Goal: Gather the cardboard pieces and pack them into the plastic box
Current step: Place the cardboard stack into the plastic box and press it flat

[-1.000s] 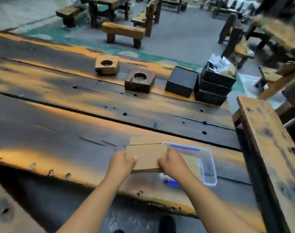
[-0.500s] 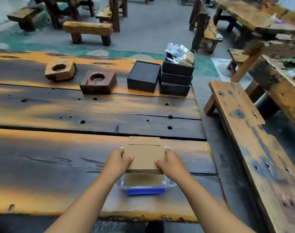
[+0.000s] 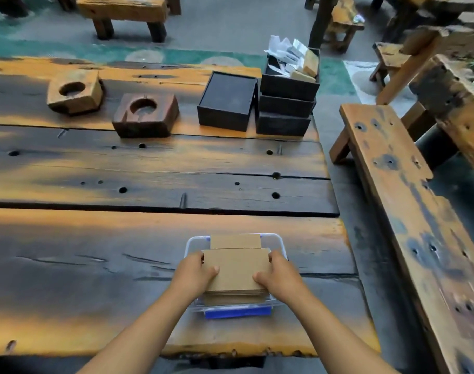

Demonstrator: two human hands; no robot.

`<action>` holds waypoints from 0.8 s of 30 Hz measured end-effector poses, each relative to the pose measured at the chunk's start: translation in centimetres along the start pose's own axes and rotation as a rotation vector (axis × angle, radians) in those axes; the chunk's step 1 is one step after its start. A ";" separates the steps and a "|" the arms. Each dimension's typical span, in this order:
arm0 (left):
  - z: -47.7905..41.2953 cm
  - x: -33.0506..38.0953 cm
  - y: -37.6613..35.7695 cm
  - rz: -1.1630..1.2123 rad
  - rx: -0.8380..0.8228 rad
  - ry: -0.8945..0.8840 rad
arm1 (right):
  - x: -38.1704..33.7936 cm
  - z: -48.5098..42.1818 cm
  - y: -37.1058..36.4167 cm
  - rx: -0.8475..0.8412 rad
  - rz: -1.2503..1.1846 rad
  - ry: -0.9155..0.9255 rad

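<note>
Two hands hold a cardboard stack over a clear box on a plank table.

Low in the frame's centre, on the wooden table [image 3: 95,265], the plastic box [image 3: 281,245] sits beneath the cardboard pieces [image 3: 237,271]; the left hand [image 3: 194,273] and right hand [image 3: 280,275] grasp the stack's two sides.
</note>
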State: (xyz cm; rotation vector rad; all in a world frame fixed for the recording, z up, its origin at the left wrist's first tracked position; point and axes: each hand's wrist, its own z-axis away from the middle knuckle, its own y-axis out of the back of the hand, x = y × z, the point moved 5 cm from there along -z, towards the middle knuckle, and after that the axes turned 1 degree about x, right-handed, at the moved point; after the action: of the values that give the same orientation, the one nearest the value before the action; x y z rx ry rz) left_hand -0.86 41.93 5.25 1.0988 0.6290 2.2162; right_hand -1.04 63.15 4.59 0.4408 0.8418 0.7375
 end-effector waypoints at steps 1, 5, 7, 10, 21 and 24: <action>-0.1 -0.2 -0.2 -0.014 -0.003 0.016 | 0.2 0.0 -0.3 -0.006 0.009 -0.009; -0.3 -1.4 -1.2 -0.056 -0.046 0.072 | 0.8 -0.2 -1.5 -0.039 0.047 -0.024; -0.2 -1.9 -1.8 -0.092 -0.066 0.089 | 1.1 -0.2 -1.7 -0.044 0.057 -0.024; -0.2 -2.3 -2.3 -0.124 -0.087 0.097 | 1.3 -0.4 -1.7 -0.042 0.109 -0.023; -0.4 -2.4 -2.8 -0.018 -0.173 0.157 | 1.7 -1.6 -1.8 -0.123 0.208 -0.047; -0.7 -2.1 -2.8 0.043 -0.203 0.179 | 1.4 -2.3 -1.8 -0.141 0.188 -0.053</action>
State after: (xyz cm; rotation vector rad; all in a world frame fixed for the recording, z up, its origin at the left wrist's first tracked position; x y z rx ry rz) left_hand 0.41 42.43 1.96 0.8254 0.4449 2.3736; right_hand -1.55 63.10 1.42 0.4141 0.6999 0.9486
